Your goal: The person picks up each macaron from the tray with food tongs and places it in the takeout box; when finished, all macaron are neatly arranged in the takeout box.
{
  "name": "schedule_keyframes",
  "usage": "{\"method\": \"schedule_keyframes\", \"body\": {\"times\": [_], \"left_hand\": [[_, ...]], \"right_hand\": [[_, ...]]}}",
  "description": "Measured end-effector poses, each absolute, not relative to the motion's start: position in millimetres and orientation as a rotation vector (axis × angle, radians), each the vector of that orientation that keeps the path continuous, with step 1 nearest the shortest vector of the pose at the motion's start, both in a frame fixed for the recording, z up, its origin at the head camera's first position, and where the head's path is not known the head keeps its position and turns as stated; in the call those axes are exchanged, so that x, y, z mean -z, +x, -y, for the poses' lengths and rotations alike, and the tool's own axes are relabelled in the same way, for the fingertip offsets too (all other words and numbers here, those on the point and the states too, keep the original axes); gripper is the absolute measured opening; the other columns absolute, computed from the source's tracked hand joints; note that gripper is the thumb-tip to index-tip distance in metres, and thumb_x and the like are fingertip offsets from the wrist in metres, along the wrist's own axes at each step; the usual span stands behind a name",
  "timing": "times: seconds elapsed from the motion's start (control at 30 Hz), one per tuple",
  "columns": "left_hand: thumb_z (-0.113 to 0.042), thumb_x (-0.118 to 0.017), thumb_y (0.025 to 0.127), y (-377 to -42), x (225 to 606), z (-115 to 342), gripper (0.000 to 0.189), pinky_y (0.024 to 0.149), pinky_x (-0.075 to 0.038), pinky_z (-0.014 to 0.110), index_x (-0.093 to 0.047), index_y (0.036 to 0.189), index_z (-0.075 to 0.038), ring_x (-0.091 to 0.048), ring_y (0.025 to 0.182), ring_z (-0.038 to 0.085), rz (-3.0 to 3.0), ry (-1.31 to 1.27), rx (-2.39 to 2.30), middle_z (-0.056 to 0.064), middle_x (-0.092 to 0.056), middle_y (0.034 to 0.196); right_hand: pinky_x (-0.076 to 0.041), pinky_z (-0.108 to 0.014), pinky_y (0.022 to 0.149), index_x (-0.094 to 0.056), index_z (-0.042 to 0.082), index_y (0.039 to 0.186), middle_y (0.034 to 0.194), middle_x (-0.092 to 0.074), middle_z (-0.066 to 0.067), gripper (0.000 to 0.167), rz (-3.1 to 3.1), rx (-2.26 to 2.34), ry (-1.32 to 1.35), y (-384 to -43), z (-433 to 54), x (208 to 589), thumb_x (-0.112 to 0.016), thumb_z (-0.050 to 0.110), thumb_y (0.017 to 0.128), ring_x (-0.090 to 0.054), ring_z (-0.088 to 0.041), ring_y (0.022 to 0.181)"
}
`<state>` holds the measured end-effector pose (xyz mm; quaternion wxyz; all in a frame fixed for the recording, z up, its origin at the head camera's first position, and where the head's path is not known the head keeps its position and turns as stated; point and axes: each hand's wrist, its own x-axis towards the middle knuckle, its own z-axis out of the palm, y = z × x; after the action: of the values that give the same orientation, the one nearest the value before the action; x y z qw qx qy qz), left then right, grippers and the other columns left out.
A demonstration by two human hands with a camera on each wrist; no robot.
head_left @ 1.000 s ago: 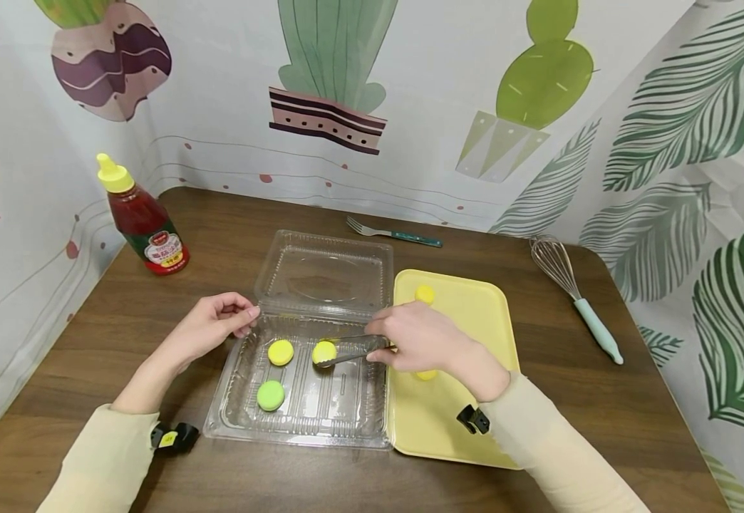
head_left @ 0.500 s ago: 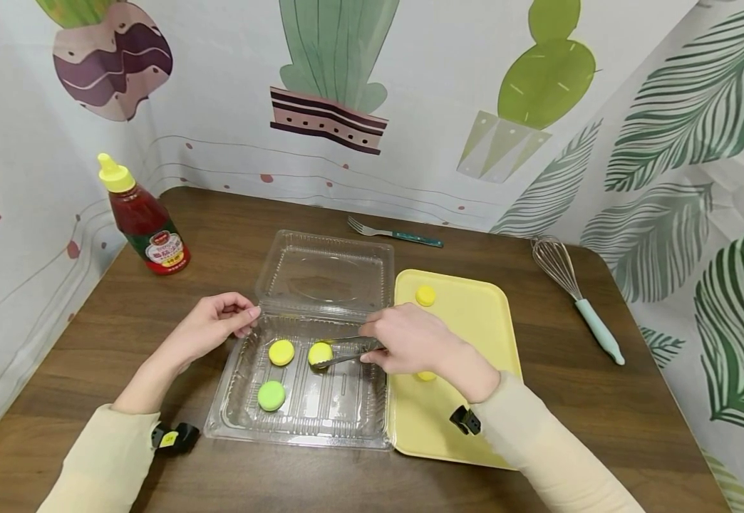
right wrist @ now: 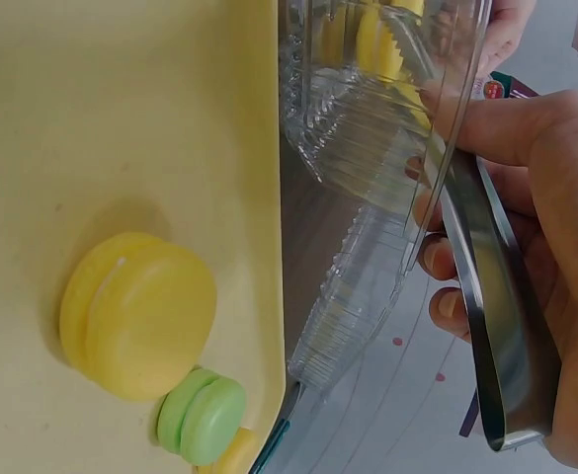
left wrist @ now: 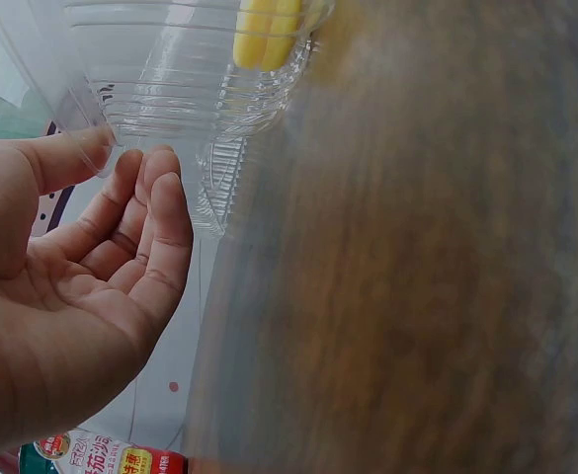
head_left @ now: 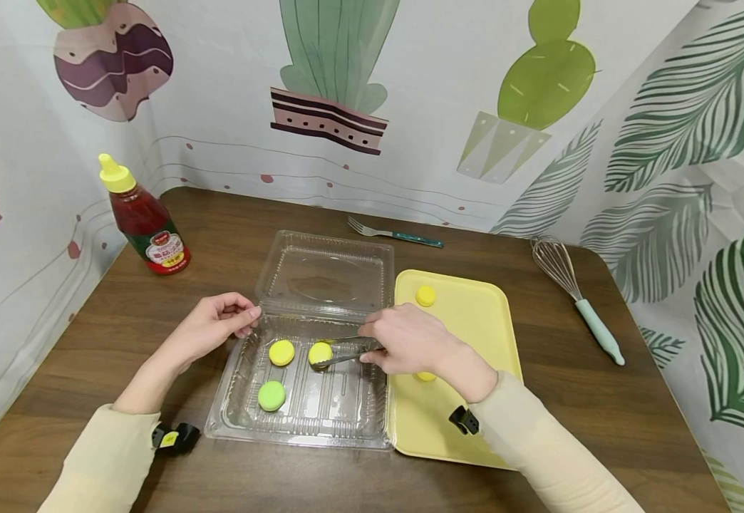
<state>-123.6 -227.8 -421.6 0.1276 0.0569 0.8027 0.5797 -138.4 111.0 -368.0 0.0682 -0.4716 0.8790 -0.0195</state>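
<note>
My left hand (head_left: 208, 329) pinches the upper left rim of an open clear plastic container (head_left: 301, 440) between thumb and fingers. My right hand (head_left: 413, 340) reaches over the container's right side and grips metal tongs (right wrist: 486, 296). Inside the container, the tong tips lie on either side of a yellow macaron (head_left: 320, 354); whether it still touches the floor I cannot tell. Left of it sits another yellow macaron (head_left: 281, 352), with a green macaron (head_left: 271, 395) nearer the front. The yellow tray (head_left: 468, 445) bears a yellow macaron (head_left: 426, 296), and a green one (right wrist: 202, 417) shows in the right wrist view.
The container's lid (head_left: 327, 274) lies folded back behind it. A ketchup bottle (head_left: 150, 231) stands at the back left. Toward the back edge lies a fork (head_left: 398, 234). A whisk (head_left: 574, 299) rests right of the tray, and a patterned cloth (head_left: 423, 85) hangs behind the table.
My right hand has shifted slightly left with the tongs and the yellow macaron between them, then stayed put. The left hand keeps its place on the rim.
</note>
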Motion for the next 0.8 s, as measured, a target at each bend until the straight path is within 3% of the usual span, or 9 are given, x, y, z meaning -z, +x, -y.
{"method": "schedule_keyframes", "body": {"times": [0.3, 0.8], "left_hand": [[-0.02, -0.063, 0.1, -125.5, 425.8, 228.1, 0.028, 0.069, -0.055, 0.028, -0.061, 0.105, 0.008, -0.062, 0.074, 0.015, -2.346, 0.157, -1.672, 0.013, -0.066, 0.086], [-0.021, -0.064, 0.1, -124.7, 425.3, 228.1, 0.029, 0.069, -0.055, 0.028, -0.061, 0.105, 0.008, -0.063, 0.074, 0.016, -2.348, 0.15, -1.668, 0.014, -0.066, 0.087]], "right_hand": [[-0.057, -0.035, 0.073, -0.074, 0.011, 0.109, 0.11, -0.072, 0.001, 0.035, -2.665, 0.025, -1.389, -137.8, -110.6, 367.7, -0.074, 0.04, 0.089, -0.07, -0.015, 0.088], [-0.056, -0.034, 0.073, -0.073, 0.011, 0.113, 0.109, -0.072, 0.001, 0.04, -2.668, 0.064, -1.354, -135.9, -112.5, 368.3, -0.075, 0.041, 0.087, -0.069, -0.016, 0.089]]}}
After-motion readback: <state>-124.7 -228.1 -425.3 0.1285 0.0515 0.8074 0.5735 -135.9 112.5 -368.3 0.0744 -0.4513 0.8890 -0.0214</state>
